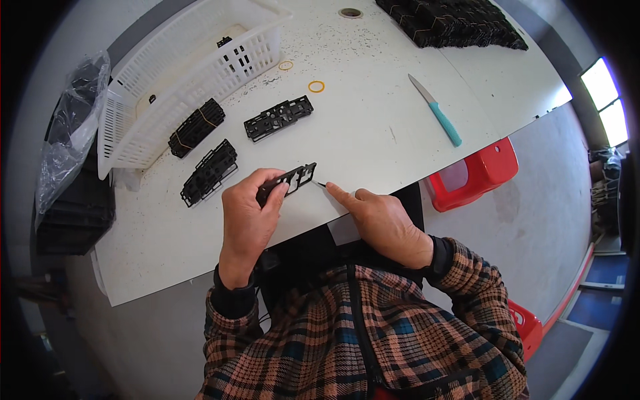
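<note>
White basket (193, 83) holds small black bits (224, 41). Black part (298, 178) above desk (360, 133) — long axis slants away rightward; left hand (248, 212) pinches near end — right hand (388, 223) grips thin tool (321, 184).

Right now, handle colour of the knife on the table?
The handle is turquoise, clearest in the head view.

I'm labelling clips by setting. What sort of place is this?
Probably a small workshop for hand work on parts: a big stack of black openwork parts, a white slotted crate and a teal-handled knife share a white worktable.
</note>
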`<state>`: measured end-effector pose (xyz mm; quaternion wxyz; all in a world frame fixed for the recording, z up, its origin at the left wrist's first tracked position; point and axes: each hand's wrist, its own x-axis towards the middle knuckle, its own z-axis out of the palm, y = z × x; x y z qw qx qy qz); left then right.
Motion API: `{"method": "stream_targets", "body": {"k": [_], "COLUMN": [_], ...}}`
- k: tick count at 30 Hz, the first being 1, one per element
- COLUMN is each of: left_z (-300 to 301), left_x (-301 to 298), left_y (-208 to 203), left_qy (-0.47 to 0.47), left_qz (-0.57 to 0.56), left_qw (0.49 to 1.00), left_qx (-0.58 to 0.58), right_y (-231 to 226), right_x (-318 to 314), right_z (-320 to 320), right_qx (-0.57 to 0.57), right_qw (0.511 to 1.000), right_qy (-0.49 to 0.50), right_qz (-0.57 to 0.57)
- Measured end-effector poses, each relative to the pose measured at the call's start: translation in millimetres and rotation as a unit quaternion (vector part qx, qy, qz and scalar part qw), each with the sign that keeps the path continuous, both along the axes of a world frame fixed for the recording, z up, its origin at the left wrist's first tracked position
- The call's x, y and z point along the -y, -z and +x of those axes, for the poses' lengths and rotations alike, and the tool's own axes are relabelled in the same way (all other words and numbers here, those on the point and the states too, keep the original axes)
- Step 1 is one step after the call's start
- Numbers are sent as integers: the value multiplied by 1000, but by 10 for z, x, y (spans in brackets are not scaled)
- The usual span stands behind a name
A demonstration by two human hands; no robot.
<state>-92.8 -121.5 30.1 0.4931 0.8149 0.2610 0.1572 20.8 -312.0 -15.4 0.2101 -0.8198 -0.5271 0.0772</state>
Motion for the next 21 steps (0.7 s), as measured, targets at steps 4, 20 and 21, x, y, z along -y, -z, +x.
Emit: {"method": "stream_targets", "body": {"k": [4,20,21], "left_z": [74,363,386], "left_x": [-66,-3,-3], "left_y": [19,-220,-240], "left_qy": [51,103,107], "left_qz": [86,93,95], "left_qw": [993,990,989], "left_qx": [54,-17,-26], "right_y": [12,-26,-28], "right_x": [36,48,53], "right_z": [-39,-102,-99], "right_qx": [-38,-62,-64], "right_qw": [999,996,996], "right_qy": [-5,14,17], "right_qz": [18,59,64]}}
